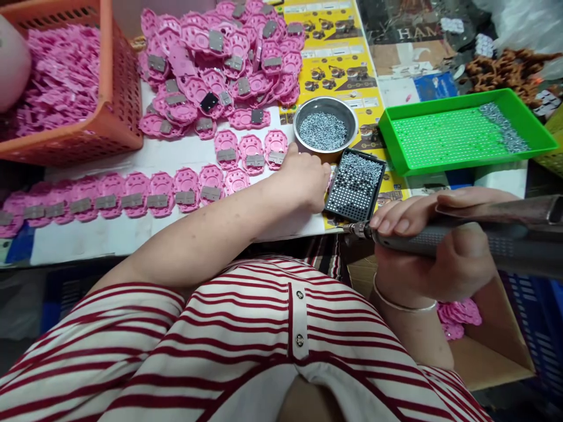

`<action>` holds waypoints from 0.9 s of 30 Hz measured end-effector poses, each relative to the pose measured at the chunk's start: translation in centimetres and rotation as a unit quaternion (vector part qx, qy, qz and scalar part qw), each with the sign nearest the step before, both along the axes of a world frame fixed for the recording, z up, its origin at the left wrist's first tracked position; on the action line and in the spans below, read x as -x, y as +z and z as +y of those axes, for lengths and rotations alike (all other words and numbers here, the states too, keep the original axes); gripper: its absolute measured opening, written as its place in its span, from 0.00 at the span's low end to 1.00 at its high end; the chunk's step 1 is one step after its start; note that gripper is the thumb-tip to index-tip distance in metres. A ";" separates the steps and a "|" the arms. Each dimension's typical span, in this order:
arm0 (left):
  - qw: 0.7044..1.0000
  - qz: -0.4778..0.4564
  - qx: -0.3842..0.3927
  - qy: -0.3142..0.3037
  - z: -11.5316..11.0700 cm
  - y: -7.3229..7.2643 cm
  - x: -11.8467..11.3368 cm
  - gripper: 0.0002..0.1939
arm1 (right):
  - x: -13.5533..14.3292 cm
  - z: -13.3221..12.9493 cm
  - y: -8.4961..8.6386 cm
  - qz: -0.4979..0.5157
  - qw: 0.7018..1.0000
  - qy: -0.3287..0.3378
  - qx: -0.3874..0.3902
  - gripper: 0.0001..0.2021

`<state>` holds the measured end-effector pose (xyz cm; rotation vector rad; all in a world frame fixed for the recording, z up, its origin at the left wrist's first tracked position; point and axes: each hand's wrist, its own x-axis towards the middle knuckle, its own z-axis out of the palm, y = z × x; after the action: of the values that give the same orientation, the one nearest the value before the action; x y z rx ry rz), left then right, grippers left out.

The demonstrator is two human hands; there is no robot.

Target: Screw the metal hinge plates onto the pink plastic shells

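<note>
My right hand (435, 246) wraps around a dark electric screwdriver (417, 237), whose bit points left near the table's front edge. My left hand (305, 176) is curled, knuckles up, on the table just left of a black perforated screw tray (355, 190). A sliver of pink shows beyond its fingers, but what they hold is hidden. Small screws cover the upper part of that tray. Behind it stands a round metal bowl (325, 126) full of screws. To the left, pink plastic casings (160, 193) with grey metal plates lie in a row, with a few more (251, 153) behind.
A large heap of pink casings (197, 82) lies at the back. An orange basket (118, 88) of pink parts stands at the left. At right sit a green perforated tray (440, 138) with screws and brown figures (505, 73). Below is a cardboard box (497, 357).
</note>
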<state>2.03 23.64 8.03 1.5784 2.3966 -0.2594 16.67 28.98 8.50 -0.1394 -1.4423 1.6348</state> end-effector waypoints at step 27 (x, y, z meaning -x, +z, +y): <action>0.977 0.096 -0.178 0.060 -9.5 1.2 5.2 0.16 | 1.3 0.4 -0.3 0.051 0.996 -0.078 -0.004 0.07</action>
<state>-3.14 14.15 9.22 1.6021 2.8042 0.0490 15.42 29.36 8.22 -0.1575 -1.3273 1.4875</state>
